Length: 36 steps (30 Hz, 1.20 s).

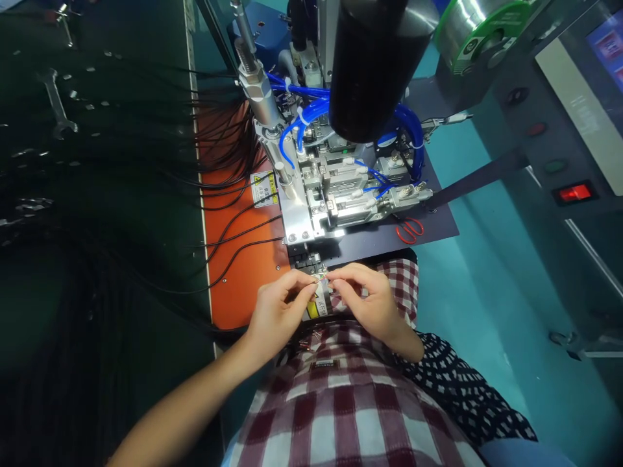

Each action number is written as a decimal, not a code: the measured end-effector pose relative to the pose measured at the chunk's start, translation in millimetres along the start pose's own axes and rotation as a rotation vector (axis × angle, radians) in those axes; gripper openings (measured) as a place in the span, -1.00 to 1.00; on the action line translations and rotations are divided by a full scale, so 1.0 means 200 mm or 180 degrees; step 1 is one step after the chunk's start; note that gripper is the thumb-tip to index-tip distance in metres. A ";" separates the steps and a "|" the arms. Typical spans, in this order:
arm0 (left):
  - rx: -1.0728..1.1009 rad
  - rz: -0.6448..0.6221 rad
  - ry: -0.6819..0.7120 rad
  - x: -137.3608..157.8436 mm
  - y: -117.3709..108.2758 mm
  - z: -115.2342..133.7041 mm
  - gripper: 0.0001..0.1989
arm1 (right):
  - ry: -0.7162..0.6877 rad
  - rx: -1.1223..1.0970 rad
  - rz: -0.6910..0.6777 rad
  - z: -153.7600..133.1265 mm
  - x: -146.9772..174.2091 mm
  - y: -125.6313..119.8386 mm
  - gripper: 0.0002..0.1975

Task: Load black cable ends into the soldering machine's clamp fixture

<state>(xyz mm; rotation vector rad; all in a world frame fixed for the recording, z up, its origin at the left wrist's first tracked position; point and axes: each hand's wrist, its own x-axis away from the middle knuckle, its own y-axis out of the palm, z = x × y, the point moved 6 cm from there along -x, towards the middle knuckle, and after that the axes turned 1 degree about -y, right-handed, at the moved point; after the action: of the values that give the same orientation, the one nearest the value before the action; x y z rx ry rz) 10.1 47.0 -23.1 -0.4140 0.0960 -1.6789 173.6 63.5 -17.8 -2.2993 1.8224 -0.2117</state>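
Observation:
Thin coloured wires (320, 277) stretch between my fingertips, just in front of the machine's near end. My left hand (280, 314) pinches them from the left with thumb and forefinger. From the other side, my right hand (368, 301) grips them in a similar pinch, its fingertips a short way from the left ones. The exact ends of the wires are too small to make out. Beneath my hands lies a yellow and white warning label (318, 307). The metal clamping machine (331, 194) with blue air tubes stands right beyond my fingers.
Black cables (238, 250) run leftward across the orange board (226, 301) onto the dark table. Red-handled scissors (410, 230) lie right of the machine. A wrench (58, 104) is at far left. A black cylinder (374, 71) overhangs, beside a green solder spool (479, 32). A control panel (549, 136) stands right.

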 end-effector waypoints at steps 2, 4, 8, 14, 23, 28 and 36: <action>-0.0193 0.0107 0.0081 0.01 -0.01 0.00 -0.87 | -0.0523 0.0502 -0.0010 -0.04 0.02 0.00 -0.80; -0.0290 0.0200 0.0145 0.01 -0.01 -0.01 -0.89 | -0.0952 0.0967 -0.0125 -0.06 0.05 0.01 -0.77; -0.0422 0.0307 0.0278 0.02 -0.02 0.00 -0.92 | -0.0800 0.0885 0.0019 -0.03 0.05 -0.01 -0.78; -0.0744 0.0401 0.0596 0.04 -0.02 0.02 -0.91 | 0.0866 -0.0918 -0.0130 0.11 -0.01 0.02 -0.81; -0.1017 0.0395 0.0880 0.05 -0.01 0.02 -0.90 | 0.0719 -0.0547 0.0056 0.08 0.00 0.05 -0.86; -0.1099 0.0244 0.1004 0.04 0.00 0.03 -0.88 | 0.0260 -0.0035 -0.0158 0.02 -0.04 0.02 -0.87; -0.0137 0.0063 0.0756 0.01 -0.02 0.03 -0.92 | 0.1265 -0.1682 -0.1198 0.12 -0.08 0.09 -0.81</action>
<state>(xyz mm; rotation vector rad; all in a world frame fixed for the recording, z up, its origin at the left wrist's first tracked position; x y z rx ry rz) 8.2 46.5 -16.4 -0.2433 0.3108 -1.7035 158.7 76.4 -45.1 -3.1664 1.7464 -0.2869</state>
